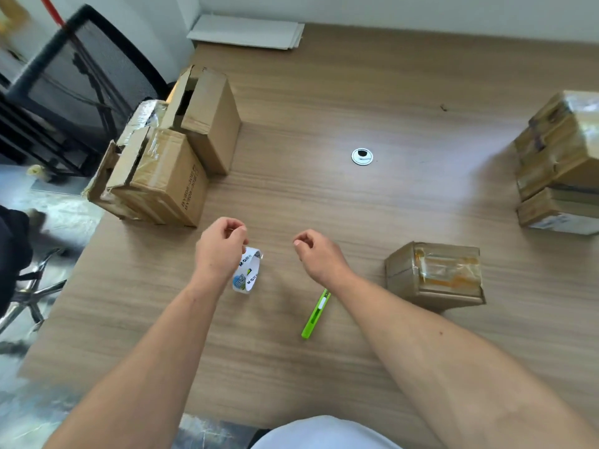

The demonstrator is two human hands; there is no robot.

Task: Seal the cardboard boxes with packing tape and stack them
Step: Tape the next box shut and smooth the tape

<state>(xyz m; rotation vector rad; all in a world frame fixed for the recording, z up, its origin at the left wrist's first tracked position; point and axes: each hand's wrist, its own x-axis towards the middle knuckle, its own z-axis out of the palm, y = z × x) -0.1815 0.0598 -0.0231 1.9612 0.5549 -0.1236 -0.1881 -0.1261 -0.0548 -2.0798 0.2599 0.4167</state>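
A white printed tape roll stands on edge just under my left hand, whose curled fingers hold it at the palm. My right hand hovers a short way to the right with thumb and fingers curled together; no tape strip shows between the hands. Two cardboard boxes with loose flaps stand at the left: a tall box and a lower box. A taped box sits right of my right forearm. At the right edge, one taped box is stacked on another.
A green utility knife lies on the wooden table under my right wrist. A metal cable grommet sits mid-table. White panels lie at the far edge. A black mesh chair stands off the table's left side.
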